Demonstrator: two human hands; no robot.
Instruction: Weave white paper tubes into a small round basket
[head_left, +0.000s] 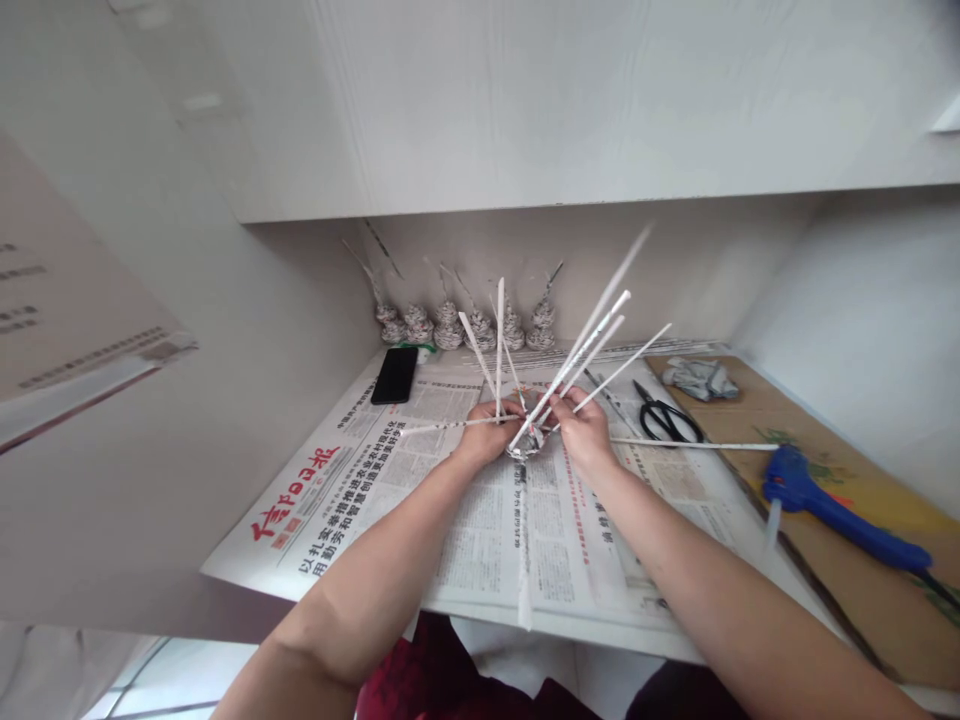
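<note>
Between my hands is a small woven base of rolled newspaper [526, 445], with several white paper sticks [500, 340] fanning up and outward from it. My left hand [486, 430] is closed on the left side of this weaving, fingers partly hidden behind the sticks. On the other side my right hand [581, 425] pinches paper sticks near where they meet the base. One long stick [619, 265] leans up to the right and is blurred at its tip. Another stick points down toward the table's front edge.
Spread newspaper [360, 500] covers the table. A black phone [394, 375] lies back left, before a row of woven paper gourds [450, 325]. To the right are black scissors [667, 420], a blue glue gun [832, 510], cardboard [832, 570] and a crumpled cloth [701, 379]. A cabinet overhangs the back.
</note>
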